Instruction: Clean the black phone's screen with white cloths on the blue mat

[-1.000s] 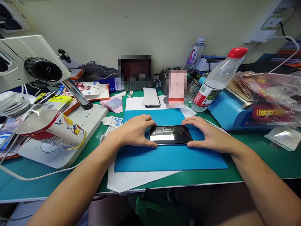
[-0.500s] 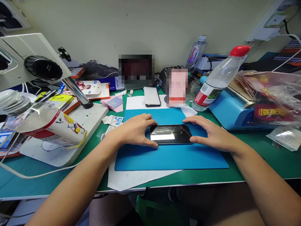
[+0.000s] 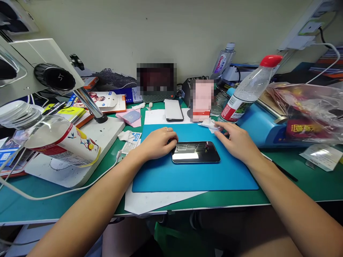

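A black smartphone (image 3: 195,152) lies face up, long side across, on a blue mat (image 3: 195,178); light reflects off its glossy screen. My left hand (image 3: 160,142) rests at the phone's left end, with its fingers curled in and the thumb against them; nothing shows in it. Beyond the phone's right end, my right hand (image 3: 238,139) has its thumb and fingertips closed on the edge of a crumpled white tissue (image 3: 209,124) at the mat's far right corner. Part of the tissue is hidden by the fingers.
A red-capped bottle (image 3: 249,92) leans behind my right hand, beside a blue device (image 3: 257,123). At left, a large plastic bottle (image 3: 66,142) stands near a microscope base (image 3: 104,142). A white phone-like slab (image 3: 173,110) lies behind the mat. A white cable (image 3: 80,191) crosses the left side.
My right hand has left the phone's right end and moved away to the tissue, which has shifted slightly. My left hand's fingers have drawn together and off the phone's near edge.
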Available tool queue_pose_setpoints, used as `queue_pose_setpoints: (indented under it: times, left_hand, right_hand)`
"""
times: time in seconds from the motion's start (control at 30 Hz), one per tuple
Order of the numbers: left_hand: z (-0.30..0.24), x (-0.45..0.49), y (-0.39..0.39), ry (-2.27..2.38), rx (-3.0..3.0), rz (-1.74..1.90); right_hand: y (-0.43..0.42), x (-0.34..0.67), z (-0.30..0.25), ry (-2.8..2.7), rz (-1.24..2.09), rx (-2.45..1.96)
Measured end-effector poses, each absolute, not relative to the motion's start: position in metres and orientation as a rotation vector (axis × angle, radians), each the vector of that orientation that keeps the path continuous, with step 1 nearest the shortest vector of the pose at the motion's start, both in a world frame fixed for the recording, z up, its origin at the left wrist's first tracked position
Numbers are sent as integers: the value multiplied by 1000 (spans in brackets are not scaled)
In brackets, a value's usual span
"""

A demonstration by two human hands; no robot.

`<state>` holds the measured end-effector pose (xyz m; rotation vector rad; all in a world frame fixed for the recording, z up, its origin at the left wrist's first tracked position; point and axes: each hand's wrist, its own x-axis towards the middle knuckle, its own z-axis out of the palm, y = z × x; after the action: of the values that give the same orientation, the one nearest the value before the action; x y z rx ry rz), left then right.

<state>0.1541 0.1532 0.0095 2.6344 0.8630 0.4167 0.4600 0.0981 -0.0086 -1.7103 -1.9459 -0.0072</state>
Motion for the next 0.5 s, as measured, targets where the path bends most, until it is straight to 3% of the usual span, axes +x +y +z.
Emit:
queue_pose_setpoints:
  times: [0.5]
  left_hand:
    - [6,151,158,808,2485,468]
  right_hand:
    - [106,452,-4,-2055,-166,-1719]
